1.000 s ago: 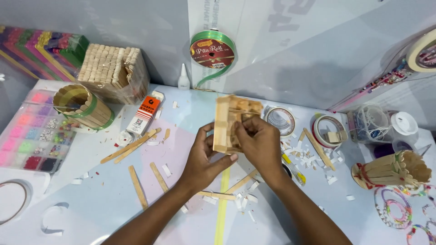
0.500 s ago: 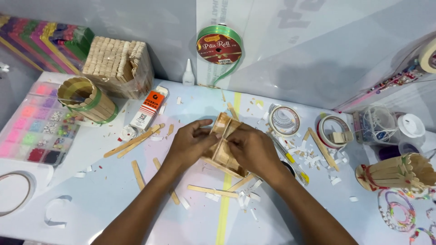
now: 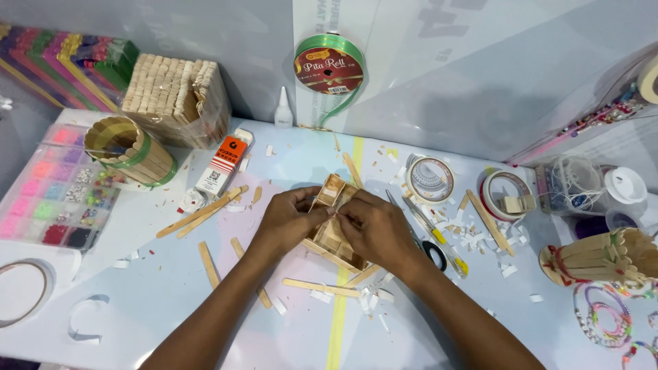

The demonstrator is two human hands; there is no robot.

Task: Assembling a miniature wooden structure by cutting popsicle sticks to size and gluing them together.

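At the far left, one roll of clear tape [image 3: 24, 291] was seen lying flat on the desk [image 3: 137, 301], and behind it one compartmented bead tray [image 3: 51, 188] filled with pink, green and dark beads. Against the wall, a stack of coloured craft sticks [image 3: 58, 65] was propped, with one bundle of plain wooden sticks [image 3: 175, 96] beside it. One round stick-built holder banded in green [image 3: 130, 151] was stood in front of that bundle. One white and orange glue tube [image 3: 223, 164] was laid just right of the holder, and one small white glue bottle [image 3: 284, 109] was set upright at the wall. About seven loose craft sticks [image 3: 202, 212] were scattered over the pale blue desk, among white paper scraps.

At the centre, a small box of craft sticks [image 3: 334, 219] was held on the desk between both hands. The left hand [image 3: 291, 219] was curled against its left side, thumb and fingers pinching the upper edge. The right hand [image 3: 377, 229] was closed over its right side, fingertips pinching the same edge.

Above, one spool of green ribbon with a round red label [image 3: 329, 65] was hung on the grey wall. To the right, two tape rolls [image 3: 430, 179] were laid flat, one pair of scissors [image 3: 428, 236] was placed near the right wrist, one clear plastic tub [image 3: 572, 185] was stood behind, and one fan-shaped stick holder [image 3: 600, 257] was set at the edge, above strings of beads [image 3: 606, 322].
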